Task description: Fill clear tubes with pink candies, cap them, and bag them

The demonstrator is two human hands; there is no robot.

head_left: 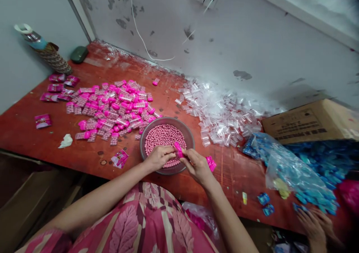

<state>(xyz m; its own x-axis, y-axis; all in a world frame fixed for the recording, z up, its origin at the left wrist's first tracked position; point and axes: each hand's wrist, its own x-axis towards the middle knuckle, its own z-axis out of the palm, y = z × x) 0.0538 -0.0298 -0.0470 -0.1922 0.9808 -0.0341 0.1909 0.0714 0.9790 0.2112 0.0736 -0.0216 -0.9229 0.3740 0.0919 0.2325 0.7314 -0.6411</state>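
Observation:
Above a grey bowl (191, 133) of small pink balls (164, 135), my two hands meet at a small container with a bright pink cap (177, 148). My left hand (159, 158) pinches the container's body, which its fingers mostly hide. On the other side, my right hand (198, 166) grips the pink cap between thumb and fingers. Beside my right wrist lie several loose pink caps (211, 164). Left of the bowl spreads a heap of filled clear containers with pink caps (112, 109). Clear uncapped containers (221, 112) are piled to the bowl's right.
Pink packets (57, 88) and a thermos (47, 51) stand at the left. On the right are a cardboard box (308, 122), a plastic bag (291, 163) with blue pieces, and another person's hands (315, 223). The wall (168, 24) bounds the red table (224, 185).

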